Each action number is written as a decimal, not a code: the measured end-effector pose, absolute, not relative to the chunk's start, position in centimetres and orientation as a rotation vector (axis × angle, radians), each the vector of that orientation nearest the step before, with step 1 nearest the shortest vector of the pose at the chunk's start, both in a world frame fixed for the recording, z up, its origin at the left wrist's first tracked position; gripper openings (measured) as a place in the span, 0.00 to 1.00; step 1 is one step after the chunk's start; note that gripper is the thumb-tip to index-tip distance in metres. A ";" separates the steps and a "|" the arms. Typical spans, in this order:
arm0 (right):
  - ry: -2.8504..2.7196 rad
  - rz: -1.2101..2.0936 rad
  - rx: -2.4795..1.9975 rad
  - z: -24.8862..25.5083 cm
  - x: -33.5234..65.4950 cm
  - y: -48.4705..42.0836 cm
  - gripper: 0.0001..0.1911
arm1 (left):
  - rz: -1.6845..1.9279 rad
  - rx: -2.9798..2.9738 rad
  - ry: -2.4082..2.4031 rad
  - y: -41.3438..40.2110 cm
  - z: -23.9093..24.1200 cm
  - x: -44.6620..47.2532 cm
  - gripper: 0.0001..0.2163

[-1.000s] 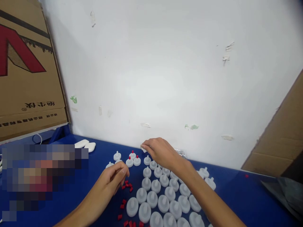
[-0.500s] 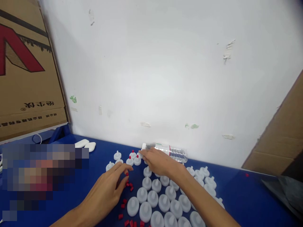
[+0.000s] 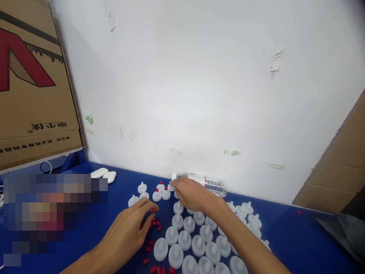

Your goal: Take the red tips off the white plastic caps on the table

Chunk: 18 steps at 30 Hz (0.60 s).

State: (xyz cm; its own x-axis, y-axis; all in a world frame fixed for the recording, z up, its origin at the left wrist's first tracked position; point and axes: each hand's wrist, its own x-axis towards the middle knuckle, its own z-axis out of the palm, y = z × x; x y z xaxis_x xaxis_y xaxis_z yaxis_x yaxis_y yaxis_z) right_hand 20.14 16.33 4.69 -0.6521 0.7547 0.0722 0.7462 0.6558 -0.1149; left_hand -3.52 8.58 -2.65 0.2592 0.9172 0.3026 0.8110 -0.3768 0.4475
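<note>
Several white plastic caps with a centre post [image 3: 185, 239] stand in rows on the blue table [image 3: 285, 236]. Three at the back [image 3: 161, 193] carry small red tips. Loose red tips [image 3: 154, 224] lie scattered left of the rows. My left hand [image 3: 131, 228] rests over the red tips, its thumb and fingers closing on one. My right hand [image 3: 191, 194] reaches to the back row, its fingertips pinched on a white cap [image 3: 171, 187] beside the red-tipped ones.
A clear water bottle [image 3: 205, 182] lies against the white wall [image 3: 199, 95]. A printed cardboard box [image 3: 31, 87] stands at the left, another cardboard box [image 3: 339, 167] at the right. Two white oval objects [image 3: 102, 174] lie near the wall. A dark bag [image 3: 345, 232] sits at the right edge.
My right hand dropped from the bottle's cap end to the back row of caps, uncovering the bottle. My left hand lowered onto the loose red tips.
</note>
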 end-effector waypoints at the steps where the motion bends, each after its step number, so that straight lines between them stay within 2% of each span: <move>1: -2.753 0.108 -1.245 4.7 20.2 16.4 0.19 | 0.769 2.327 1.624 8.6 -2.6 -3.5 0.16; 11: -2.694 0.126 -1.212 5.0 20.2 16.2 0.18 | 0.732 2.332 1.652 8.5 -2.5 -3.5 0.15; 14: -2.647 0.117 -1.171 5.9 19.9 16.0 0.15 | 0.728 2.338 1.657 8.7 -2.7 -3.6 0.16; 18: -2.657 0.132 -1.124 6.7 19.2 15.3 0.24 | 0.737 2.346 1.652 8.9 -3.2 -3.7 0.16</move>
State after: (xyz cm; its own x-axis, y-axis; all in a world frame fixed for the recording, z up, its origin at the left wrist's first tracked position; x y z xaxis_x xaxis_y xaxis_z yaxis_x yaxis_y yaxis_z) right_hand 19.18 15.31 6.69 -0.6702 0.7159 0.1958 0.6930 0.6981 -0.1800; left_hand -3.68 8.86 -3.17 0.2602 0.9206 0.2910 0.8318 -0.3668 0.4166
